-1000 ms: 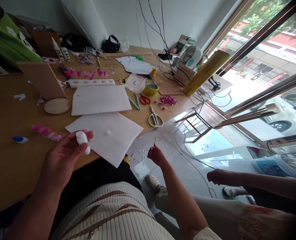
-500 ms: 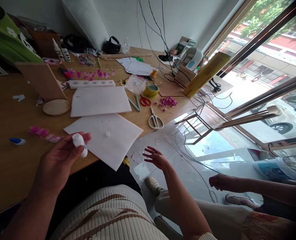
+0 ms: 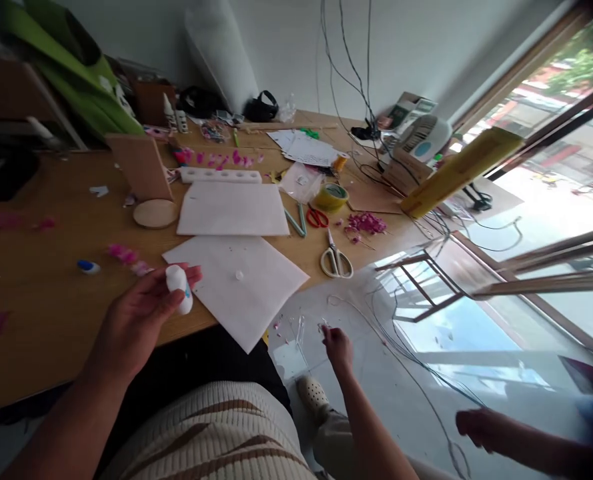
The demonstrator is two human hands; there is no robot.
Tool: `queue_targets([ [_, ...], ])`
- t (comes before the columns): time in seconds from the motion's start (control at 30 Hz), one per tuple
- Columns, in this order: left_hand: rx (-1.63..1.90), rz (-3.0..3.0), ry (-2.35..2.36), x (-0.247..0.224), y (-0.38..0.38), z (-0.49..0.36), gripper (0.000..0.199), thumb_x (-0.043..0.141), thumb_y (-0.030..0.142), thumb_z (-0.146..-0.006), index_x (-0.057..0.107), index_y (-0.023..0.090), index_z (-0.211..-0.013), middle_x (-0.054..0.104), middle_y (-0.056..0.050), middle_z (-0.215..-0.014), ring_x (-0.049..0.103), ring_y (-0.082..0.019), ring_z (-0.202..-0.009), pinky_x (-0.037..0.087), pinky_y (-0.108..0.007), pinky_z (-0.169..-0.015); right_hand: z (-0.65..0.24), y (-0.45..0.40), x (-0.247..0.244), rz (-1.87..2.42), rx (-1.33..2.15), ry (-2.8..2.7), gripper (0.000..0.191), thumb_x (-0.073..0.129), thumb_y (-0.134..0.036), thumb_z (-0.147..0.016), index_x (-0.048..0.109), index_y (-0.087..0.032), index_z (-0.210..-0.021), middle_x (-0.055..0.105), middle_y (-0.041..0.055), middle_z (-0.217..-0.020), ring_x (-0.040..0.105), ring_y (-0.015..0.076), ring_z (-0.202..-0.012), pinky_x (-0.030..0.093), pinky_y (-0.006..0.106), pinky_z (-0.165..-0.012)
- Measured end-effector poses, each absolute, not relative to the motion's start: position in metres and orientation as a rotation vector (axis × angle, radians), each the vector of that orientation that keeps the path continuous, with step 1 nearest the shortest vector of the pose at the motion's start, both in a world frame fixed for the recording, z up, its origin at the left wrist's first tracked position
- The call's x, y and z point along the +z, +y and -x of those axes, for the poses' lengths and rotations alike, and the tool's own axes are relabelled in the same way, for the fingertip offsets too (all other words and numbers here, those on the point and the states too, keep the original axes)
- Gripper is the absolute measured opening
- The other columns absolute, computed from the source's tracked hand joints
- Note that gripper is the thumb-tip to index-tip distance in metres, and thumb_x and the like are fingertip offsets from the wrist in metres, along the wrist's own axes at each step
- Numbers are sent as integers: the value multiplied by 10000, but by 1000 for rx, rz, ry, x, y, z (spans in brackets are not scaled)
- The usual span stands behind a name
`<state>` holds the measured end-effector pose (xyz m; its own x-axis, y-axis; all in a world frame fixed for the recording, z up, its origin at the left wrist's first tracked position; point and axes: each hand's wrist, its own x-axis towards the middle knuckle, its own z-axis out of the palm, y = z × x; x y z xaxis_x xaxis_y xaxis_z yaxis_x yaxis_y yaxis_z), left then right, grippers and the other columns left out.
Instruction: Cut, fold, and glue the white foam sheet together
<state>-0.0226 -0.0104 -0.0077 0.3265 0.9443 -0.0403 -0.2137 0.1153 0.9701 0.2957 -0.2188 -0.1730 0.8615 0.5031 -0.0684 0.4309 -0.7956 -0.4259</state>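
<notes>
A small white bottle (image 3: 180, 289) is held in my left hand (image 3: 143, 310), above the table's front edge. My right hand (image 3: 338, 348) is over the floor, right of the table, its fingers drawn together; a small pale thing shows at the fingertips, too small to make out. Between the hands lies a white foam sheet (image 3: 256, 300) with a small clear round piece (image 3: 239, 275) on it. Behind it is a second white sheet (image 3: 233, 208). Left of my left hand are pink petals (image 3: 123, 254) and a blue-capped bottle (image 3: 88, 267).
White-handled scissors (image 3: 336, 261), red scissors (image 3: 317, 218), yellow tape (image 3: 330, 197) and pink flowers (image 3: 367, 223) lie at the table's right. A wooden disc (image 3: 155, 213) is at the left. A chair (image 3: 426, 287), cables and another person's hand (image 3: 476, 427) are on the right.
The view has turned left, so the table appears further right. My right hand has gone from spread fingers to a closed pinch. My left hand still holds the bottle.
</notes>
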Motion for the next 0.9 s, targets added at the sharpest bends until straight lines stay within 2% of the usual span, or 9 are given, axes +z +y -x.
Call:
queue_targets([
  [0.07, 1018, -1107, 801, -10, -12, 23, 371, 751, 314, -761, 639, 191, -1092, 704, -81, -1159, 604, -279, -1156, 385, -479, -1081, -290, -209, -150, 2532, 136, -676, 421, 401, -488, -953, 593, -135, -827, 601, 50, -679, 568, 189, -640, 481, 349, -643],
  [0.13, 1001, -1142, 746, -13, -15, 21, 385, 747, 287, -766, 632, 210, -1125, 671, -80, -1228, 569, -275, -1206, 393, -457, -1080, -276, -193, -115, 2350, 34, -713, 409, 396, -522, -940, 580, -160, -897, 618, 58, -766, 577, 187, -722, 475, 328, -696],
  [0.2, 967, -1198, 684, -12, -19, 17, 401, 733, 263, -782, 623, 229, -1166, 632, -75, -1290, 535, -263, -1246, 403, -426, -1075, -253, -173, -75, 1872, 26, -779, 324, 609, -493, -839, 609, -183, -934, 639, 55, -843, 594, 188, -778, 476, 316, -722],
  [0.37, 912, -1314, 563, -2, -31, 15, 372, 713, 268, -801, 645, 247, -1167, 634, -66, -1268, 552, -238, -1212, 457, -351, -1007, -182, -125, -16, 1385, 603, -1004, 226, 651, -365, -844, 659, -214, -1012, 697, 49, -862, 644, 186, -815, 505, 318, -747],
  [0.43, 925, -1305, 541, -1, -32, 20, 368, 707, 272, -808, 642, 251, -1170, 644, -65, -1252, 566, -229, -1191, 460, -339, -997, -171, -110, -14, 1387, 662, -1028, 215, 634, -350, -857, 658, -217, -1024, 700, 50, -877, 646, 191, -838, 507, 336, -774],
  [0.5, 957, -1257, 567, -3, -29, 27, 379, 710, 271, -808, 632, 247, -1178, 651, -70, -1245, 576, -229, -1179, 450, -352, -1007, -170, -98, -18, 1487, 538, -1087, 172, 616, -327, -864, 665, -220, -989, 681, 42, -870, 626, 186, -828, 495, 345, -783],
  [0.6, 987, -1143, 612, -12, -22, 32, 401, 709, 285, -811, 612, 229, -1196, 655, -85, -1239, 559, -256, -1209, 404, -410, -1051, -180, -78, -25, 1637, 360, -1332, 139, 568, -261, -874, 677, -221, -951, 639, 35, -852, 583, 184, -805, 473, 336, -750],
  [0.7, 953, -1041, 641, -21, -15, 29, 398, 696, 334, -818, 618, 205, -1187, 655, -97, -1235, 518, -283, -1254, 344, -453, -1088, -185, -61, -28, 1723, 344, -1541, 161, 552, -180, -860, 679, -210, -954, 624, 40, -849, 572, 194, -815, 463, 332, -735],
  [0.9, 931, -1025, 698, -26, -8, 21, 403, 720, 372, -787, 647, 230, -1157, 637, -71, -1258, 498, -275, -1254, 344, -422, -1072, -184, -45, -30, 1953, 302, -1714, 132, 601, -145, -845, 686, -186, -938, 637, 49, -843, 579, 212, -817, 449, 337, -746],
])
